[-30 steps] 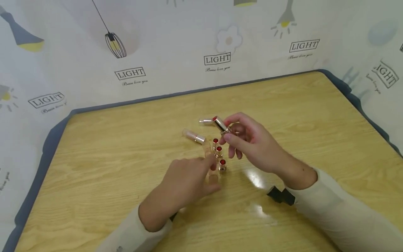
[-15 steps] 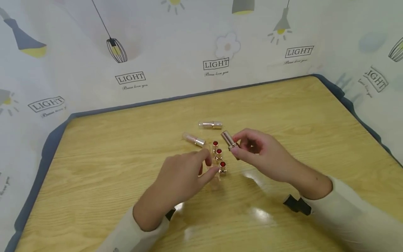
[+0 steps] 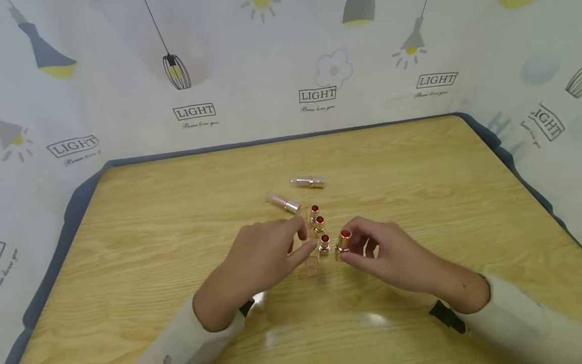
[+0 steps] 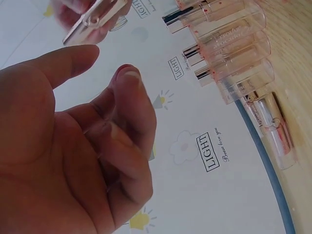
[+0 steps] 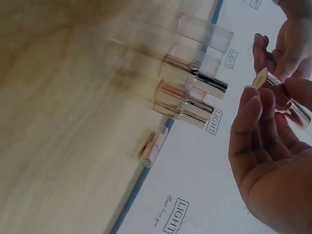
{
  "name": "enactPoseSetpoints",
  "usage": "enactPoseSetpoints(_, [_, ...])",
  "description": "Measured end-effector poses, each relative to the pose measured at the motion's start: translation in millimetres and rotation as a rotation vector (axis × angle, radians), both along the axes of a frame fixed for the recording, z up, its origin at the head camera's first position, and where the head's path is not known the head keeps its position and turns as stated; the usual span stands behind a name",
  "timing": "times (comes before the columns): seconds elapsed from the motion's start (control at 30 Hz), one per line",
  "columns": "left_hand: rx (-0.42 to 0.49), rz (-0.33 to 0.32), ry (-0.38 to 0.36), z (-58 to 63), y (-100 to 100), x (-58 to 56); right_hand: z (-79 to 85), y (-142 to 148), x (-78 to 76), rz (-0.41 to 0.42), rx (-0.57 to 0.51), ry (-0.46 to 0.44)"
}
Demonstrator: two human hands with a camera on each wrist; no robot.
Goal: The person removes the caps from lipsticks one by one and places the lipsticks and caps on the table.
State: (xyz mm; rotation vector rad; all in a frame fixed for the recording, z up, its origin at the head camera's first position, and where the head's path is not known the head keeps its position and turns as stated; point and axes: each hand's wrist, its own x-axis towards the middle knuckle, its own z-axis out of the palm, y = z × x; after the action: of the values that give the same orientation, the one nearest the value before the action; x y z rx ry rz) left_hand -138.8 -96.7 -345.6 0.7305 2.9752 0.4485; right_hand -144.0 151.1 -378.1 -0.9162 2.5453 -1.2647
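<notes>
In the head view my right hand [image 3: 391,258] pinches a gold lipstick [image 3: 344,243] between thumb and fingers, its red tip facing up. The right wrist view shows the same tube's flat gold base [image 5: 262,78] at the fingertips. Just left of it, three uncapped lipsticks [image 3: 324,245] with red tips stand upright in a row. Clear caps [image 3: 311,267] stand beside them, partly behind my left hand [image 3: 265,255]. That hand hovers with loosely bent fingers and a gap to the thumb; its palm [image 4: 63,161] holds nothing in the left wrist view.
Behind the row, a capped lipstick [image 3: 284,202] lies slanted, and another capped lipstick [image 3: 308,182] lies crosswise farther back. The wooden table [image 3: 182,202] meets a wall covering [image 3: 254,65] with printed lamps at its far edge.
My right hand has come down and nearer with its lipstick, which has turned from leaning left to nearly upright. My left thumb has shifted up toward the standing lipsticks.
</notes>
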Motion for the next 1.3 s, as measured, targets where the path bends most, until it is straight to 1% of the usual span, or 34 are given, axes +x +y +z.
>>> enactPoseSetpoints(0.13, [-0.003, -0.001, -0.008, 0.7, 0, -0.2, -5.1, 2, 2.9, 0.021, 0.041, -0.022])
enactPoseSetpoints(0.27, [-0.001, -0.004, 0.007, 1.3, 0, -0.8, -10.1, 1, 2.1, 0.032, 0.095, -0.044])
enactPoseSetpoints(0.33, [-0.001, -0.002, 0.0, 1.2, -1, -0.4, -13.3, -1, 1.4, 0.045, 0.128, -0.055])
enactPoseSetpoints(0.4, [-0.004, 0.0, -0.013, 0.3, -2, 0.5, -16.9, -3, 0.8, 0.063, 0.164, -0.059])
enactPoseSetpoints(0.53, [-0.013, 0.0, -0.004, -2.1, -2, 2.1, -22.1, -6, -0.8, 0.091, 0.206, -0.057])
enactPoseSetpoints(0.67, [-0.012, -0.012, 0.026, -3.6, -2, 1.7, -26.1, -10, -2.7, 0.101, 0.221, -0.07])
enactPoseSetpoints(0.8, [-0.011, -0.018, 0.028, -3.8, -2, 1.6, -28.6, -14, -3.0, 0.104, 0.239, -0.083])
enactPoseSetpoints(1.03, [-0.012, -0.029, 0.048, -2.0, -2, 0.4, -27.9, -19, -4.7, 0.1, 0.269, -0.085])
enactPoseSetpoints(1.2, [-0.017, -0.027, 0.02, -0.1, -1, 0.5, -28.8, -20, -3.7, 0.094, 0.275, -0.085])
enactPoseSetpoints(1.3, [-0.018, -0.028, 0.018, 0.9, -1, 0.6, -28.1, -18, -3.8, 0.105, 0.281, -0.087])
